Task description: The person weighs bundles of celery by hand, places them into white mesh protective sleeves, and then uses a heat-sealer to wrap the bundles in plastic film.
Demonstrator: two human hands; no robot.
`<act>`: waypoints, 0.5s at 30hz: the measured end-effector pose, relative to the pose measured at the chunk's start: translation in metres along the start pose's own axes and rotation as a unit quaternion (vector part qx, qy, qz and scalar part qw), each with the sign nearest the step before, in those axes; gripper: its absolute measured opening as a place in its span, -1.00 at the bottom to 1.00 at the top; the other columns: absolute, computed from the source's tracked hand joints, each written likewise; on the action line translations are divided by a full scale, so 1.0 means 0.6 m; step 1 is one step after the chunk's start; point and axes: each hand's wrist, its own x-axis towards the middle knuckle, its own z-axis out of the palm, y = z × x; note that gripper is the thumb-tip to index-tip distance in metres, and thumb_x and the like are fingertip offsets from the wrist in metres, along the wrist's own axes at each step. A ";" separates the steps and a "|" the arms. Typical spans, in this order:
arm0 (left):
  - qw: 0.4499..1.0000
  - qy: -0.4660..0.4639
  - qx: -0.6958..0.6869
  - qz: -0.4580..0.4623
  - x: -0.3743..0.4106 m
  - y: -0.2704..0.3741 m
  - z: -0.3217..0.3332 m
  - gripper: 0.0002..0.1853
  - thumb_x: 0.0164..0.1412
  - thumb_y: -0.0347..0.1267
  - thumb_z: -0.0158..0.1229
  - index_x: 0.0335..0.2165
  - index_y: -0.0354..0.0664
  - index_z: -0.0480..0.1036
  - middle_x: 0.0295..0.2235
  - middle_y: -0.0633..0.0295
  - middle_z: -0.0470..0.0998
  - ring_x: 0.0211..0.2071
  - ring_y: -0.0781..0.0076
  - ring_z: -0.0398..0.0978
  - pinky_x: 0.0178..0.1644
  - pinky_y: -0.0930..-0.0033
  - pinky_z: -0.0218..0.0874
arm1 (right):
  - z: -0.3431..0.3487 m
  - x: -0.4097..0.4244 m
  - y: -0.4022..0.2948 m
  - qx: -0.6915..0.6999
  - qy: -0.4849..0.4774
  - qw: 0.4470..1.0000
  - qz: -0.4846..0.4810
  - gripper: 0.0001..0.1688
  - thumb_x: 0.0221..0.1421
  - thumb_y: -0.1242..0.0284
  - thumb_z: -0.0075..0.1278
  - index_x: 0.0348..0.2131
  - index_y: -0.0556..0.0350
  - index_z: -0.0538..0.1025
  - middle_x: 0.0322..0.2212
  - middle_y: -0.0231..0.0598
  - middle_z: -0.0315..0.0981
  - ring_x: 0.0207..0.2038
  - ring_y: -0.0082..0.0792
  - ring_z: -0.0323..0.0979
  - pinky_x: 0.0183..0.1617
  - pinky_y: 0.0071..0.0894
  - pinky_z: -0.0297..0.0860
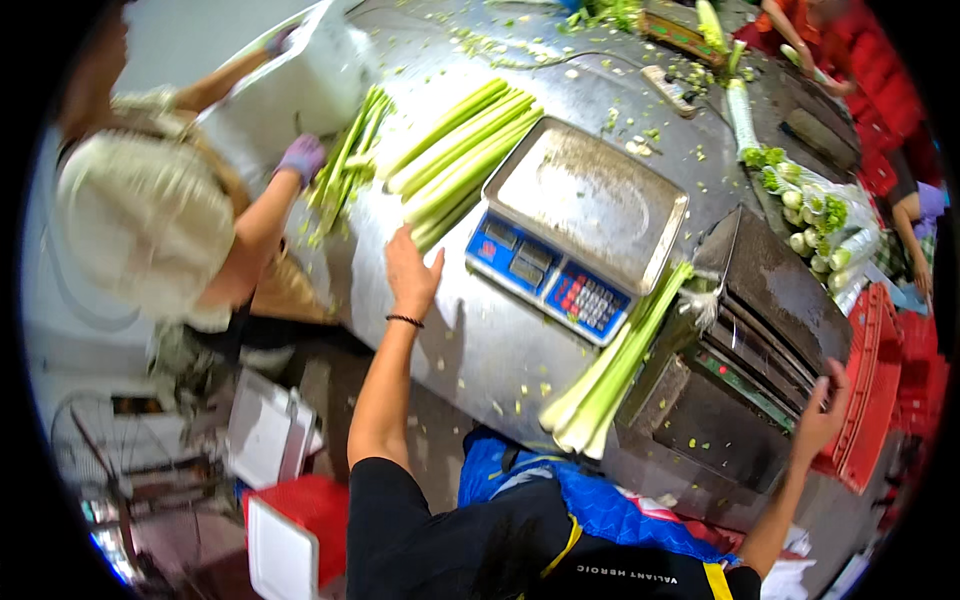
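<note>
My left hand is at the near end of several celery bunches that lie side by side on the metal table; its fingertips meet the stalks, and whether they grip is not plain. Right of these bunches stands a blue digital scale with a bare steel pan. Another celery bunch lies between the scale and a dark machine with a green strip and a red light. Over the machine's right edge is my right hand, fingers apart, holding nothing.
A co-worker in a pale hat and purple gloves handles a white foam box beside loose stalks. Wrapped celery lies at right, above a red crate. A power strip with a cable and leaf scraps lie behind the scale. People in red work at upper right.
</note>
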 end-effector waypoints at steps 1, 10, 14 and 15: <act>0.998 -0.036 0.051 -0.005 0.039 -0.092 0.048 -0.06 -0.06 -0.13 0.26 0.19 -0.29 0.03 0.18 -0.20 0.12 0.20 -0.09 0.08 0.25 -0.25 -0.19 | 0.028 -0.020 -0.081 -0.015 -0.025 1.000 -0.011 -0.70 0.10 0.62 -0.12 -0.14 0.21 0.47 -0.17 -0.18 0.47 -0.11 -0.33 0.41 0.02 -0.38 0.29; 0.950 -0.229 0.198 0.073 0.186 -0.095 -0.013 -0.20 0.03 0.13 0.13 -0.01 -0.35 0.32 -0.36 -0.20 0.53 -0.34 -0.11 0.50 -0.31 -0.01 0.32 | 0.321 -0.151 -0.417 0.302 -0.378 0.873 0.059 -0.80 0.06 0.49 0.05 -0.25 0.12 0.53 -0.32 -0.22 0.52 -0.20 -0.35 0.48 -0.10 -0.41 0.39; 0.924 -0.321 0.088 0.188 0.229 -0.071 -0.107 -0.35 0.16 0.03 0.02 -0.04 -0.33 0.36 -0.32 -0.24 0.51 -0.26 -0.09 0.48 -0.12 0.13 0.27 | 0.516 -0.123 -0.530 0.582 -0.439 0.596 0.336 -0.29 0.12 0.31 0.10 0.14 0.11 0.13 -0.06 -0.18 0.35 -0.10 -0.44 0.40 0.03 -0.33 0.34; 0.918 -0.371 0.079 0.119 0.214 0.018 -0.161 -0.37 0.20 0.03 -0.03 -0.05 -0.35 0.38 -0.29 -0.25 0.51 -0.25 -0.11 0.47 -0.07 0.16 0.25 | 0.549 -0.093 -0.554 0.558 -0.453 0.543 0.434 -0.26 0.09 0.28 0.14 0.13 0.12 0.13 -0.06 -0.13 0.34 -0.10 -0.44 0.41 -0.01 -0.30 0.38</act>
